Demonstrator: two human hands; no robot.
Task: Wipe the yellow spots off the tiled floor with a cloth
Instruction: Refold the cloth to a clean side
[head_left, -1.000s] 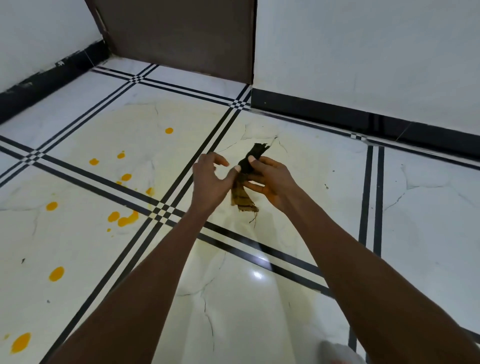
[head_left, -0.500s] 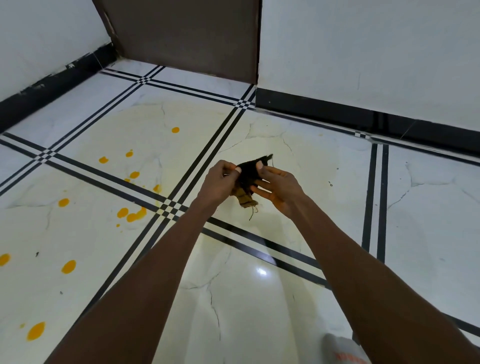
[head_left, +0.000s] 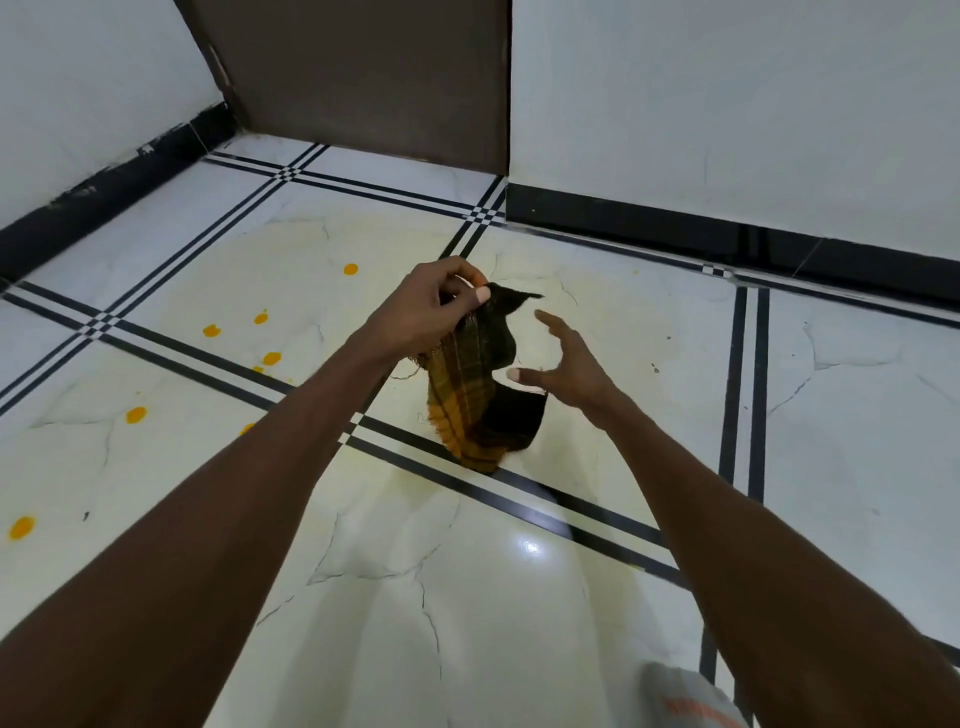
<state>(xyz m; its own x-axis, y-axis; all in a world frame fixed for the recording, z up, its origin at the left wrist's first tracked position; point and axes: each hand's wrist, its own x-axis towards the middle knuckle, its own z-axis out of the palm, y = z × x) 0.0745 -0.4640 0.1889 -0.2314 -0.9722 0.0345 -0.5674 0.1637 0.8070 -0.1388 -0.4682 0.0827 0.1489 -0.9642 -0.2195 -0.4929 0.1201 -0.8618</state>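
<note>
A limp, frayed cloth (head_left: 475, 387), checked in black and mustard, is pinched at its top edge by the left hand (head_left: 428, 312) and hangs above the glossy, cracked floor (head_left: 415, 597). The right hand (head_left: 569, 369) is spread open just beside it. Round yellow spots (head_left: 136, 414) are scattered on the tiles to the left.

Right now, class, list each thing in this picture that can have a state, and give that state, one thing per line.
cloth: unfolded, hanging in the air, stained yellow
left hand: pinching the cloth's top corner
right hand: open, fingers spread beside the cloth
yellow spots: unwiped, on the floor at left
tiled floor: glossy, cracked
brown door: cannot tell whether open
</note>
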